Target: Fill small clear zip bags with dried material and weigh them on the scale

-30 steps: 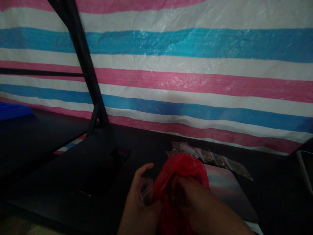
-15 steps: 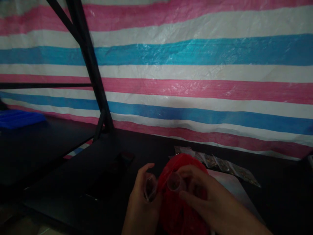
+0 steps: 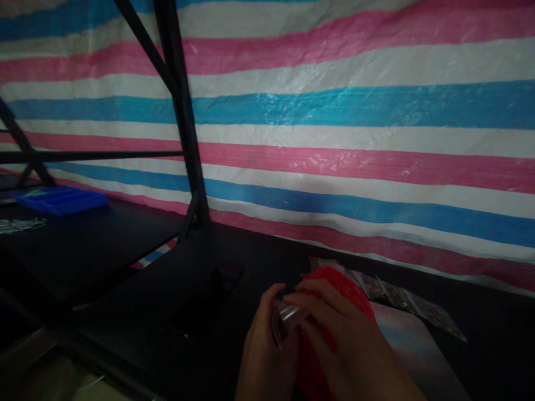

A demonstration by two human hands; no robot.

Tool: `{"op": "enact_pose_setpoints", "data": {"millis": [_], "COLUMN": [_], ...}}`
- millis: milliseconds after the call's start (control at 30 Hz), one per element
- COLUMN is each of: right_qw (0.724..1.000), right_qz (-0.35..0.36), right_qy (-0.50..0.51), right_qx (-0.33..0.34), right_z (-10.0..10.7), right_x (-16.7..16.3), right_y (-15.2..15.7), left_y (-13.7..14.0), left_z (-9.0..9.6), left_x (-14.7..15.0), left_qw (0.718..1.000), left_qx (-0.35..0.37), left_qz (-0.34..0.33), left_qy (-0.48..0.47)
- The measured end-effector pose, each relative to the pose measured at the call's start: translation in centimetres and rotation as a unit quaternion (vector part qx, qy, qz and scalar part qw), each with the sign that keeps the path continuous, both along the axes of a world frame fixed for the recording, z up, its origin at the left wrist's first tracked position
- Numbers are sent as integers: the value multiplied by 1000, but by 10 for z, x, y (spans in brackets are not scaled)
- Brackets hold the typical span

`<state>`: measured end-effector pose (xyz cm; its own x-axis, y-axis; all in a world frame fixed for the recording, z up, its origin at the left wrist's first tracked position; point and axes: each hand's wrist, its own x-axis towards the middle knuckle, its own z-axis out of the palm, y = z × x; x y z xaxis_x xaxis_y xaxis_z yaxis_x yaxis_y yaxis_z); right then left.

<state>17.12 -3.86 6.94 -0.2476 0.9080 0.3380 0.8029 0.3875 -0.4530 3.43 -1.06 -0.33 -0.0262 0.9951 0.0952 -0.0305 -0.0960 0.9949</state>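
Observation:
Low in the middle of the head view, my left hand (image 3: 264, 348) is closed around a small clear plastic bag (image 3: 279, 333), whose mouth is held apart and faces up. My right hand (image 3: 349, 328) grips a small clear plastic cup (image 3: 295, 313) between thumb and fingers. The cup is tilted left, its rim at the bag's mouth; whether anything is inside it cannot be made out. Behind and beneath my right hand lies a red plastic bag (image 3: 354, 291), largely covered by that hand.
Filled clear packets (image 3: 403, 298) lie in a row behind the red bag, beside a pale mat (image 3: 413, 342). A dark flat object (image 3: 229, 270) rests on the black table (image 3: 267, 253). Leftward stand a black metal post (image 3: 184, 111) and a blue tray (image 3: 62, 201). A striped sheet (image 3: 355, 142) hangs behind.
My right hand has brought the cup left from above the red bag to the small bag's mouth and tipped it. The whole view has shifted a little to the left and up.

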Motion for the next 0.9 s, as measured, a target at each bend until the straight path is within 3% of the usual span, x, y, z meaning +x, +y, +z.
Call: {"op": "enact_pose_setpoints", "data": {"millis": [133, 267, 367, 467, 567, 633, 733, 833, 900], "right_qw": [1000, 996, 991, 984, 984, 987, 985, 982, 980], "right_qz": [-16, -79, -121, -140, -138, -117, -81, -33, -4], "right_qy": [-2, 44, 56, 41, 46, 79, 142, 162, 157], "right_qx": [12, 20, -27, -100, -99, -72, -46, -88, -125], "right_z": [-2, 6, 3, -13, -23, -16, 11, 34, 37], "right_x": [0, 13, 30, 40, 39, 34, 24, 12, 3], "right_y": [1, -2, -4, 0, 5, 3, -9, -26, -35], "left_y": [1, 1, 3, 7, 9, 7, -2, -3, 5], "left_z": [-4, -3, 1, 6, 17, 27, 34, 26, 16], "left_x": [1, 1, -3, -8, -12, -14, -15, -11, -6], "left_qw": [1000, 999, 999, 997, 991, 986, 984, 975, 957], "left_qx": [18, 26, 29, 24, 38, 62, 108, 174, 214], "left_qz": [5, 14, 35, 64, 122, 147, 139, 139, 185], "left_qy": [-19, -17, -28, -28, -29, -38, -37, 22, 70]}}
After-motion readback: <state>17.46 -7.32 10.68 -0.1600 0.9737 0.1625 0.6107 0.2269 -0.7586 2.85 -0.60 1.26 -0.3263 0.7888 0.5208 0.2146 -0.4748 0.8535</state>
